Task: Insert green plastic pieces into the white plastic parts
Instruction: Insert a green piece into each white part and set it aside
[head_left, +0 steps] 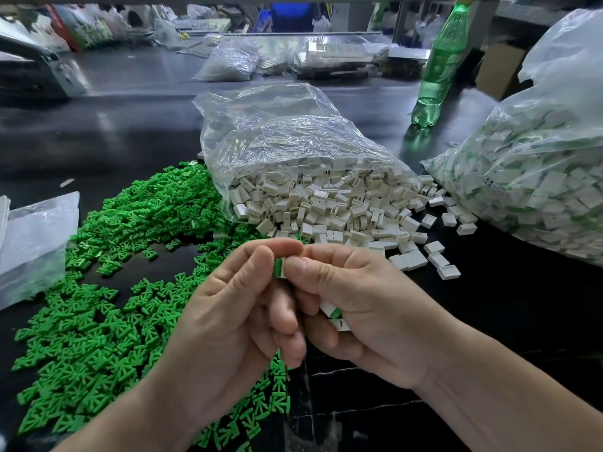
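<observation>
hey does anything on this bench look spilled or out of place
Mostly working mess: white plastic parts spill from the open clear bag onto the table, beside loose green plastic pieces. The odd item is a green soda bottle standing among the stock.

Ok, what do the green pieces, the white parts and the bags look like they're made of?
Green pieces: moulded plastic, matte, uniform colour with crisp ribbed shapes. White parts: off-white moulded plastic, matte boxy shells with slots. Bag over them: thin clear plastic film, glossy, crinkled with highlights. The bag at right looks the same.
</observation>
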Available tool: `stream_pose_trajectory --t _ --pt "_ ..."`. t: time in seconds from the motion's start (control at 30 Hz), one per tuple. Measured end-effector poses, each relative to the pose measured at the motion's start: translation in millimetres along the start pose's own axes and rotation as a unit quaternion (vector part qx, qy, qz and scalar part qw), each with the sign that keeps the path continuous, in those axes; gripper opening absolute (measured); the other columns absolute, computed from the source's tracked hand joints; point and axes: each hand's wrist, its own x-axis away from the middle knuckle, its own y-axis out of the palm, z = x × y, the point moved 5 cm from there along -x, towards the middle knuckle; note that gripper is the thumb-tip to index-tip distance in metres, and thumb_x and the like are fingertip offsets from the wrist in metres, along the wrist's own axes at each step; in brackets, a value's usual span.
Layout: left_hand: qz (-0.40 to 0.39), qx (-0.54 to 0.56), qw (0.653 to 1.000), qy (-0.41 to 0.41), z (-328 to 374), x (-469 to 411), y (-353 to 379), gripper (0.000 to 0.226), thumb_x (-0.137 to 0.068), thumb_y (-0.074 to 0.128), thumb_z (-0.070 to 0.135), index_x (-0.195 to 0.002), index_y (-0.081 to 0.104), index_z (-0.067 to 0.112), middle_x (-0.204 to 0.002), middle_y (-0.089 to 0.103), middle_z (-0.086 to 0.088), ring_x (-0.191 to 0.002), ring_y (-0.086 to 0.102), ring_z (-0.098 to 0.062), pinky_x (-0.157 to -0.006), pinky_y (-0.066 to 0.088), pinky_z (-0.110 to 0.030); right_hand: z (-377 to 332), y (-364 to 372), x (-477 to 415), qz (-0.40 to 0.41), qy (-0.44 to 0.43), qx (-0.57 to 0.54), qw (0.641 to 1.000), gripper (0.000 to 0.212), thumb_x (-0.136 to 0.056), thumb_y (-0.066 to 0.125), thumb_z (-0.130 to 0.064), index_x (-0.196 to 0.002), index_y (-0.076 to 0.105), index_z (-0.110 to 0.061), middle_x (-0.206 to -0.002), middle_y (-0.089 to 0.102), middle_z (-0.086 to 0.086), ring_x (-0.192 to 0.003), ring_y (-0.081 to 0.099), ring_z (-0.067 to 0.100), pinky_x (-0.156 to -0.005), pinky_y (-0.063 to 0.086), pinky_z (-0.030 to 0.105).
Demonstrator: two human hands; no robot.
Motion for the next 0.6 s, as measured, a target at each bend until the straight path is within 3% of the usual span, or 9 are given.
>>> stream_pose_trajectory --t 0.13,0.3,0.47,0.53,0.6 --pt "-0.035 -0.018 0.999 0.007 5.2 0.1 3.3 0.024 -0.09 0.068 0.017 -0.113 0.063 0.013 -0.069 0.068 -0.014 -0.057 0.069 -0.027 -0.054 0.058 -0.033 -2.8 -2.3 2.5 -0.003 -0.01 -0.013 1.0 0.025 -0.104 0.053 -0.024 -0.087 0.056 -0.005 -0.061 0.059 0.007 -0.045 0.046 0.015 -0.034 0.028 0.017" --pt "0.043 -0.186 0.98 0.057 6.6 -0.2 -0.8 0.014 -0.091 0.066 0.023 -0.102 0.063 0.015 -0.064 0.065 -0.017 -0.052 0.066 -0.032 -0.047 0.054 -0.033 2.2 -5.9 1.3 0.011 -0.005 -0.008 1.0 0.027 -0.102 0.053 -0.022 -0.08 0.058 -0.007 -0.06 0.058 0.007 -0.045 0.048 0.014 -0.034 0.027 0.017" --pt "0.095 -0.422 0.888 0.156 17.8 5.9 4.5 0.006 -0.088 0.068 0.029 -0.093 0.065 0.03 -0.069 0.071 -0.006 -0.052 0.068 -0.02 -0.047 0.054 -0.027 9.1 -10.8 -1.7 0.046 0.025 -0.03 0.998 0.022 -0.086 0.059 -0.028 -0.07 0.054 -0.013 -0.067 0.049 0.012 -0.047 0.042 0.015 -0.036 0.026 0.016" --pt "0.114 -0.453 0.867 0.173 22.4 8.7 3.7 0.008 -0.085 0.066 0.033 -0.092 0.064 0.03 -0.069 0.071 -0.004 -0.053 0.068 -0.017 -0.05 0.054 -0.023 6.4 -11.7 -2.2 0.018 0.024 -0.106 0.994 0.017 -0.086 0.055 -0.023 -0.071 0.053 -0.015 -0.061 0.051 0.003 -0.042 0.044 0.009 -0.032 0.028 0.016" --pt "0.122 -0.498 0.841 0.171 24.0 9.0 -0.4 0.013 -0.087 0.069 0.034 -0.099 0.065 0.031 -0.081 0.074 0.002 -0.068 0.072 -0.011 -0.058 0.055 -0.017 -4.6 -15.9 -2.0 -0.021 -0.012 -0.222 0.975 0.009 -0.086 0.051 -0.017 -0.077 0.051 -0.015 -0.065 0.056 0.001 -0.041 0.05 0.006 -0.03 0.033 0.015"
